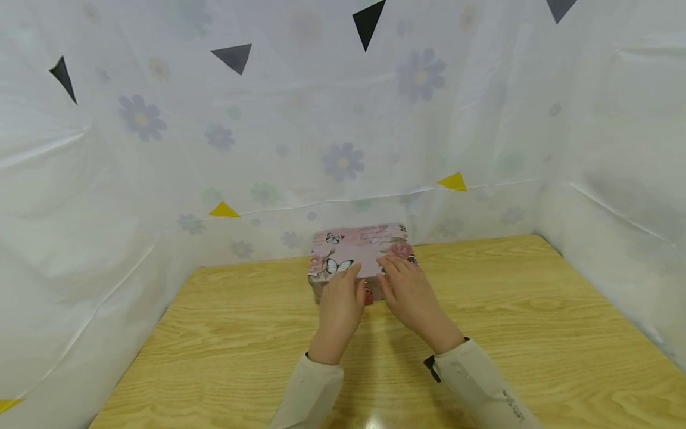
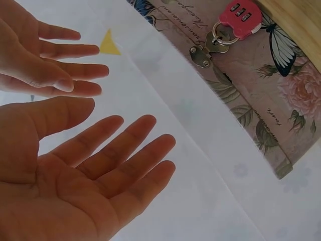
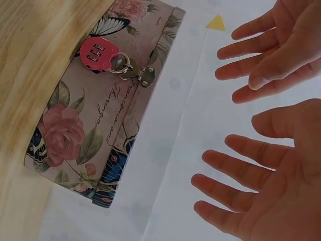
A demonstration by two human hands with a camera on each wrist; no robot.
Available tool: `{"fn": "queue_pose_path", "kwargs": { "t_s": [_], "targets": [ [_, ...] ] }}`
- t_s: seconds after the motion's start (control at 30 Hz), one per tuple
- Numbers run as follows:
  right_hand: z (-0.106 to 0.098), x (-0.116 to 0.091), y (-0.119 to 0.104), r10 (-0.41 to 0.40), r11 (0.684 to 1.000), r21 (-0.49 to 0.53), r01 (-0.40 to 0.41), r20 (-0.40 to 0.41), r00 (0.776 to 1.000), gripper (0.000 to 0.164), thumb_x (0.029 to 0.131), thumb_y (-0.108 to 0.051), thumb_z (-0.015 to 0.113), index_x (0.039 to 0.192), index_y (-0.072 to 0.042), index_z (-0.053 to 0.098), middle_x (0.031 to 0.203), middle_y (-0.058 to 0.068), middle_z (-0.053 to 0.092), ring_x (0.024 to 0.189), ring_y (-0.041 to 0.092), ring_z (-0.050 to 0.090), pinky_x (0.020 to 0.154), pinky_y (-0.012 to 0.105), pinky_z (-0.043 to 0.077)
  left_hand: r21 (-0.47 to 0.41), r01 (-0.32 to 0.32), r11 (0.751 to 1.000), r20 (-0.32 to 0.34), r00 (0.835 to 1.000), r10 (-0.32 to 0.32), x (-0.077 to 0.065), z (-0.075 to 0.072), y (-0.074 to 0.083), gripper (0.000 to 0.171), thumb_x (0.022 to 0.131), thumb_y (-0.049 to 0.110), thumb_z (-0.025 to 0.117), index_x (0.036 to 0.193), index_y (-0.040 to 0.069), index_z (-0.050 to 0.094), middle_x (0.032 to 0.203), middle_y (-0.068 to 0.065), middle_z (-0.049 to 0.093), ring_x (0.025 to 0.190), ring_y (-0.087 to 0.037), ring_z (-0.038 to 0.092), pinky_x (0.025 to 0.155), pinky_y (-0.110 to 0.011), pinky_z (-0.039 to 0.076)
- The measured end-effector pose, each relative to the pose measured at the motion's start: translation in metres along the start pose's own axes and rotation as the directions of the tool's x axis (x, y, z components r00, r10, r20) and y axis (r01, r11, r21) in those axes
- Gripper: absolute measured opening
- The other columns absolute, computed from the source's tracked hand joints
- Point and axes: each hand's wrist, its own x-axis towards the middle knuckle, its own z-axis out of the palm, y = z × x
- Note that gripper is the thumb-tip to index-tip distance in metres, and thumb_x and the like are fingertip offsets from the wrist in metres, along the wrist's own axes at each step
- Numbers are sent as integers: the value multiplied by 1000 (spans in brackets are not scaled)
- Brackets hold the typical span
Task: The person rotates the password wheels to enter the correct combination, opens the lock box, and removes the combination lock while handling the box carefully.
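Note:
A pink floral box (image 1: 361, 253) with butterflies and script on its lid sits near the back of the table. A red combination padlock (image 3: 99, 54) hangs by its ring from the metal clasp (image 3: 147, 76) at the box's front. My left hand (image 1: 341, 304) is at the near left of the box, and my right hand (image 1: 411, 293) at its near right, both overlapping the front edge in the head view. In the wrist views both hands are apart from the box, fingers spread and nothing held. The padlock's three number dials (image 2: 242, 13) face outward.
The wood-grain table (image 1: 241, 345) carries the box. White flowered sheeting (image 1: 289, 131) rises behind and at both sides. Yellow triangles (image 1: 454, 182) and dark triangles (image 1: 368, 22) are stuck on it.

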Motion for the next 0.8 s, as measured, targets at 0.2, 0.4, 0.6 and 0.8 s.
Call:
{"fn": "queue_pose_path", "kwargs": {
  "t_s": [0.2,0.4,0.6,0.8],
  "targets": [
    [4,2,0,-10,1000,-4,10,-4,1000,33,94,-10,61,122,6,59,117,20,62,110,36,57,95,51,45,-7,43,999,51,998,-42,2,2,0,33,94,13,62,124,1,61,109,-18,67,90,-33,66,74,-49,54],
    [8,4,2,-7,999,31,7,-3,1000,32,93,-9,62,121,6,60,115,20,63,109,36,58,96,51,45,-12,58,998,57,997,-57,4,6,-1,29,93,12,62,121,1,63,111,-18,67,97,-33,65,77,-47,54],
    [12,6,3,10,999,51,-11,7,1000,31,94,-10,61,121,5,60,114,19,64,106,35,59,93,50,46,-12,56,998,39,998,-56,5,9,-4,26,93,11,62,117,0,65,107,-17,68,96,-33,65,77,-45,54],
    [14,6,4,29,997,71,-32,36,999,30,95,-9,59,121,5,60,112,20,64,102,37,60,88,51,49,-25,59,998,50,997,-58,7,11,-5,26,93,10,62,117,0,64,108,-17,67,97,-33,65,77,-45,54]
  ]
}}
